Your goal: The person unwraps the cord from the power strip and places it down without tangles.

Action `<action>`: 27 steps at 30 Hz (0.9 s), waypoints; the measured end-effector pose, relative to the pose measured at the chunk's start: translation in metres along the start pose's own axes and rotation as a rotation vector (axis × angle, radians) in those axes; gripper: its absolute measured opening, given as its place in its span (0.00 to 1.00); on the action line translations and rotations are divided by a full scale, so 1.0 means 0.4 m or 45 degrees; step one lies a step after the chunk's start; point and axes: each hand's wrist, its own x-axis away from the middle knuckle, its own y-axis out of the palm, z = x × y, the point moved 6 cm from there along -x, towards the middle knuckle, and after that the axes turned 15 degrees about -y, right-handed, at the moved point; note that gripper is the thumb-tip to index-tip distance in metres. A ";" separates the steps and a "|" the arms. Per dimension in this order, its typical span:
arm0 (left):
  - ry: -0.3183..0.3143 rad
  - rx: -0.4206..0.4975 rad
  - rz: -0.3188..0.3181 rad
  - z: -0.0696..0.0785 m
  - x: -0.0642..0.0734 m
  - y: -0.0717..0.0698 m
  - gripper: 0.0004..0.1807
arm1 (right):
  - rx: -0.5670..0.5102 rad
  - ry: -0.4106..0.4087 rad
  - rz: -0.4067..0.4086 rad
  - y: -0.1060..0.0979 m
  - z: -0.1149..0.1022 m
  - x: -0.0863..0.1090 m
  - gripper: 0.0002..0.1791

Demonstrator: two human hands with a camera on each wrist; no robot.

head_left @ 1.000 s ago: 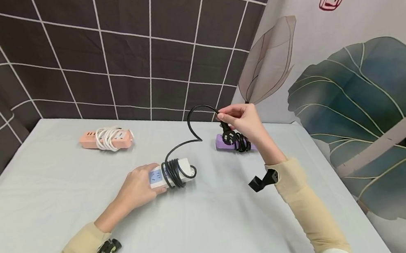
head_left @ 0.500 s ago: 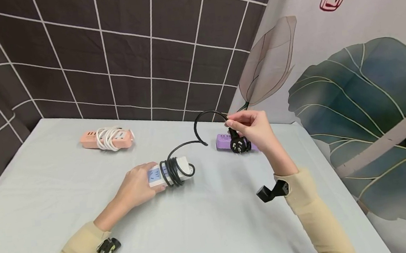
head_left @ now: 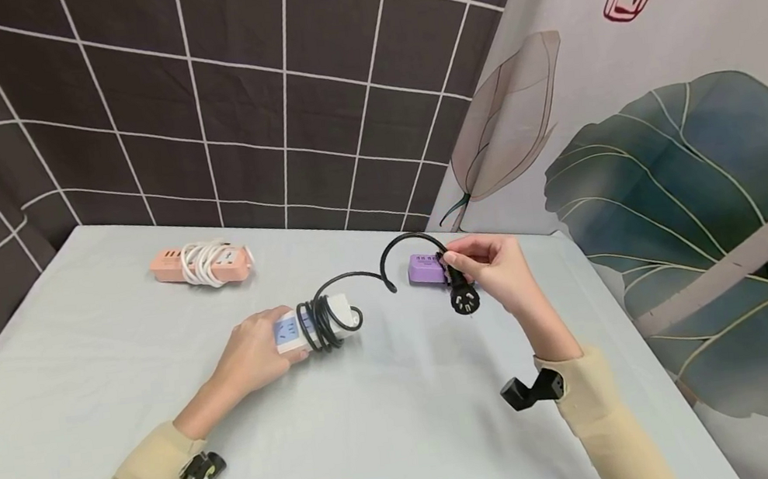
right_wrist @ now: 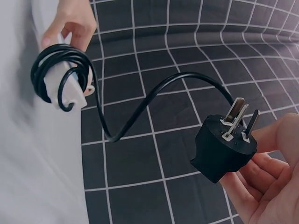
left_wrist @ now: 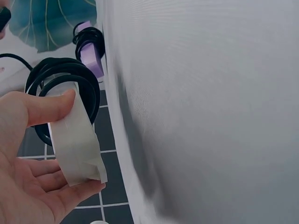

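My left hand (head_left: 253,352) grips one end of a white power strip (head_left: 291,332) with blue socket faces. Black cord (head_left: 325,324) is wound several times round the strip's other end. In the left wrist view the thumb lies on one side of the strip (left_wrist: 77,140) and the fingers on the other, above the table. My right hand (head_left: 495,268) pinches the cord's black three-pin plug (head_left: 464,299) near where the cord enters it. In the right wrist view the plug (right_wrist: 224,144) shows its metal prongs, and a loose length of cord (right_wrist: 154,93) runs slackly back to the strip.
An orange power strip (head_left: 165,266) wrapped in white cord lies at the back left of the table (head_left: 391,442). Behind my right hand lies a purple power strip (head_left: 424,269) with black cord, partly hidden. Dark gridded cloth (head_left: 236,99) stands behind the table.
My right hand has moved right and toward me with the plug, uncovering part of the purple strip. The left hand and the white strip have shifted slightly left.
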 end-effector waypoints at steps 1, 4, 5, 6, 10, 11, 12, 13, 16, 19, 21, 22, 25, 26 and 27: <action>-0.002 -0.001 0.000 -0.001 0.000 -0.001 0.40 | 0.002 0.002 -0.002 -0.001 0.004 0.005 0.13; -0.008 0.003 0.003 -0.004 0.000 -0.003 0.40 | 0.016 0.000 -0.014 -0.006 0.015 0.020 0.13; -0.010 0.004 0.005 -0.005 0.001 -0.003 0.40 | 0.023 0.006 -0.022 -0.006 0.020 0.025 0.13; -0.011 0.004 0.009 -0.006 0.001 -0.004 0.39 | 0.030 0.010 -0.033 -0.006 0.025 0.030 0.12; -0.014 0.004 0.024 -0.009 0.001 -0.008 0.39 | 0.077 0.025 -0.077 -0.002 0.054 0.049 0.11; -0.015 0.003 0.027 -0.010 0.001 -0.009 0.39 | 0.094 0.020 -0.092 0.000 0.059 0.054 0.10; -0.017 0.003 0.029 -0.011 0.001 -0.010 0.39 | 0.110 0.017 -0.105 0.002 0.067 0.059 0.10; -0.020 0.003 0.030 -0.012 0.001 -0.011 0.39 | 0.130 0.014 -0.118 0.004 0.075 0.064 0.09; -0.027 0.003 0.034 -0.016 0.001 -0.013 0.39 | 0.164 0.004 -0.162 0.014 0.097 0.080 0.09; -0.028 0.005 0.037 -0.018 0.001 -0.015 0.39 | 0.183 0.013 -0.188 0.022 0.119 0.094 0.08; -0.025 0.008 0.041 -0.018 0.002 -0.016 0.39 | 0.183 0.013 -0.203 0.026 0.133 0.102 0.07; -0.023 0.009 0.044 -0.018 0.002 -0.017 0.39 | 0.188 0.009 -0.210 0.027 0.140 0.105 0.07; -0.022 0.006 0.050 -0.019 0.004 -0.020 0.39 | 0.206 -0.028 -0.236 0.030 0.160 0.111 0.06; -0.023 0.004 0.051 -0.019 0.004 -0.020 0.39 | 0.214 -0.040 -0.245 0.029 0.166 0.113 0.06; -0.023 0.002 0.052 -0.020 0.004 -0.021 0.39 | 0.223 -0.052 -0.252 0.029 0.172 0.114 0.05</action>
